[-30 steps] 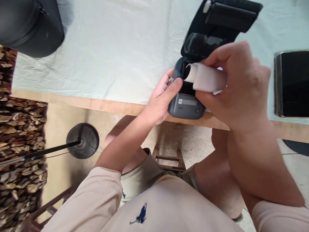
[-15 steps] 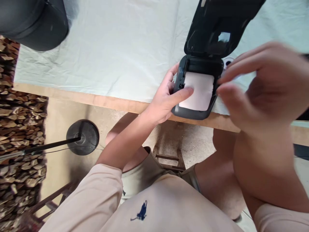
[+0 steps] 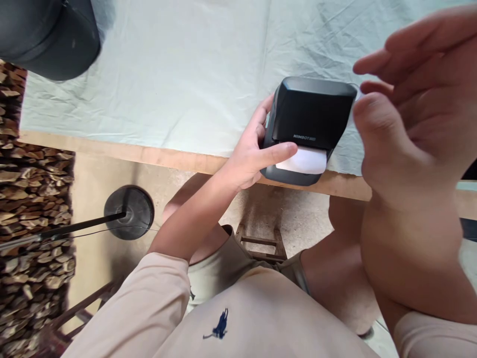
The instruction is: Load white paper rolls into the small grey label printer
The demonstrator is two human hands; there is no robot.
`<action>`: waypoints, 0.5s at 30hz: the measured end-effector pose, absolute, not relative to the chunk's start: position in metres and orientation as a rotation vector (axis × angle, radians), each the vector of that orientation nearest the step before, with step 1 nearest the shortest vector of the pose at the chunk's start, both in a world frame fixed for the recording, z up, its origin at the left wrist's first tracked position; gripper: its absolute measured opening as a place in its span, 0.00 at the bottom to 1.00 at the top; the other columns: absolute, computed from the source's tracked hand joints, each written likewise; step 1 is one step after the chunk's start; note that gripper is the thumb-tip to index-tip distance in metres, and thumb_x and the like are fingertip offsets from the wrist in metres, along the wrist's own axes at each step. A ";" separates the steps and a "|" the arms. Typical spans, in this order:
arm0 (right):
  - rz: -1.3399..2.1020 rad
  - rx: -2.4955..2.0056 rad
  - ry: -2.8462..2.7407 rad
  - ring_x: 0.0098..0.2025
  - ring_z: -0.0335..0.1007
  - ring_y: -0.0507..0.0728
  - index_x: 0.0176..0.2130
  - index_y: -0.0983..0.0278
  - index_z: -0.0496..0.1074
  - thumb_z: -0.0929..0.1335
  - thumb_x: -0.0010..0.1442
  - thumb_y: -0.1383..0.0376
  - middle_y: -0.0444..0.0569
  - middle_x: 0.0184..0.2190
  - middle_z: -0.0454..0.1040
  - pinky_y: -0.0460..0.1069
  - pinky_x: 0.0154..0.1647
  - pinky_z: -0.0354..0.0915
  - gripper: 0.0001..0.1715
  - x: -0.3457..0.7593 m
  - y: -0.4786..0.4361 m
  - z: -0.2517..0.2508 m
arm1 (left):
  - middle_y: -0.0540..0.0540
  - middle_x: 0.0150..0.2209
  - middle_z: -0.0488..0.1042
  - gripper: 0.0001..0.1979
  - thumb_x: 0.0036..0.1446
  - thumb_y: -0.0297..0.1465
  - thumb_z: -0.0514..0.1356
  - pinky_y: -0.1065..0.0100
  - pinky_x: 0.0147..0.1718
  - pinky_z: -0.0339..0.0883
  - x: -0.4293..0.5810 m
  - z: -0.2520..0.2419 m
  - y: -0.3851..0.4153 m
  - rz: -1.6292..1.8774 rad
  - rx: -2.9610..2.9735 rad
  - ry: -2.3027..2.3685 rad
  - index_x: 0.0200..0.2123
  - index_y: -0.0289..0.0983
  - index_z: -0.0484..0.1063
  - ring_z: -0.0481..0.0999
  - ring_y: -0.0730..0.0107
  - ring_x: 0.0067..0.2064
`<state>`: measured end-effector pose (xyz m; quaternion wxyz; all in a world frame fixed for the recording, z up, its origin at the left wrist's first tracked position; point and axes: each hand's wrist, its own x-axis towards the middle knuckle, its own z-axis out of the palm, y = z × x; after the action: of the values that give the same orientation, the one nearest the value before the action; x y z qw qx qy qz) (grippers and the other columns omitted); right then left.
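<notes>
A dark label printer [image 3: 315,112] with lettering on its lid sits at the table's front edge. Its lid is down, or nearly so; I cannot tell whether it is latched. White label paper [image 3: 303,160] sticks out below the lid. My left hand [image 3: 257,149] grips the printer's left side, fingers around the side and thumb resting on the paper. To the right of the printer, my right hand [image 3: 421,99] is raised with its fingers apart and nothing in it. A small pale object [image 3: 356,89] behind the printer's right corner is mostly hidden.
A pale cloth [image 3: 179,74] covers the wooden table. At the back left stands a black cylindrical container [image 3: 52,40]. On the floor are a round black stand base [image 3: 128,212] with a pole, a wooden stool [image 3: 263,242] and stacked firewood [image 3: 35,214].
The printer's lid has swung down from upright and now covers most of the paper. My right hand has moved up and away from the printer's side, its fingers spreading. My left hand keeps its hold.
</notes>
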<state>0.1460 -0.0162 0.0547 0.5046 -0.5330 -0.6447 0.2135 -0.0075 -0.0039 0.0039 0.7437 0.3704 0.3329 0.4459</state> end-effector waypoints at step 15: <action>0.269 -1.120 -2.275 0.59 0.63 0.61 0.50 0.60 0.67 0.70 0.49 0.60 0.52 0.55 0.64 0.59 0.57 0.67 0.28 0.165 -0.015 0.045 | 0.46 0.46 0.74 0.17 0.56 0.37 0.53 0.63 0.50 0.72 -0.010 0.004 0.002 0.959 0.742 0.535 0.49 0.41 0.66 0.68 0.58 0.62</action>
<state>0.1647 -0.0154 0.0451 0.2917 -0.4200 -0.8534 0.1009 -0.0102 0.0019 0.0038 0.7884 0.3443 0.2481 0.4454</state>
